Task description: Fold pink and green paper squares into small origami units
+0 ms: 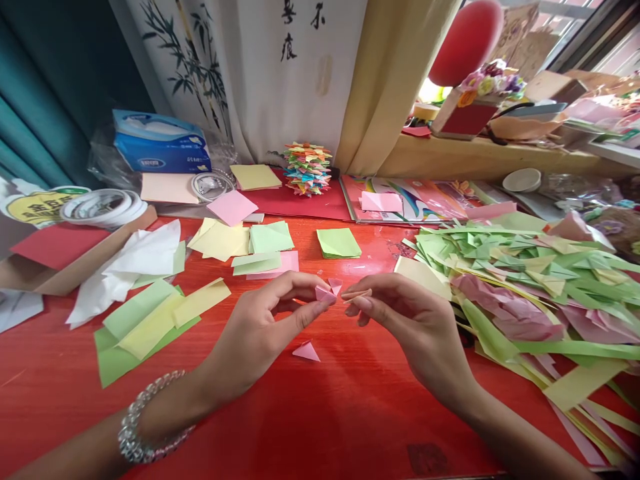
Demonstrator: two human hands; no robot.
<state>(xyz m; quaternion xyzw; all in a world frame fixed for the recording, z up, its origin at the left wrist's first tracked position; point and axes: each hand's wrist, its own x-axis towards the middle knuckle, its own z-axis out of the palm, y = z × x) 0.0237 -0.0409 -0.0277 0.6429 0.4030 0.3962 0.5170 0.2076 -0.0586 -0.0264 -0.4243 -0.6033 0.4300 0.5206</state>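
while the left hand (pixel 265 327) pinches a small pink folded-paper piece (pixel 325 293) and the right hand (pixel 420 320) a small peach folded-paper piece (pixel 356 295), squeezing too hard could crumple either; a lowered palm could drag the pink paper triangle (pixel 307 351) along the glossy red counter (pixel 300 427).

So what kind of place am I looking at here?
Probably a craft table at home, perhaps by a window: there's a stack of green paper squares, a colorful folded-paper piece and a big heap of green paper pieces on the right.
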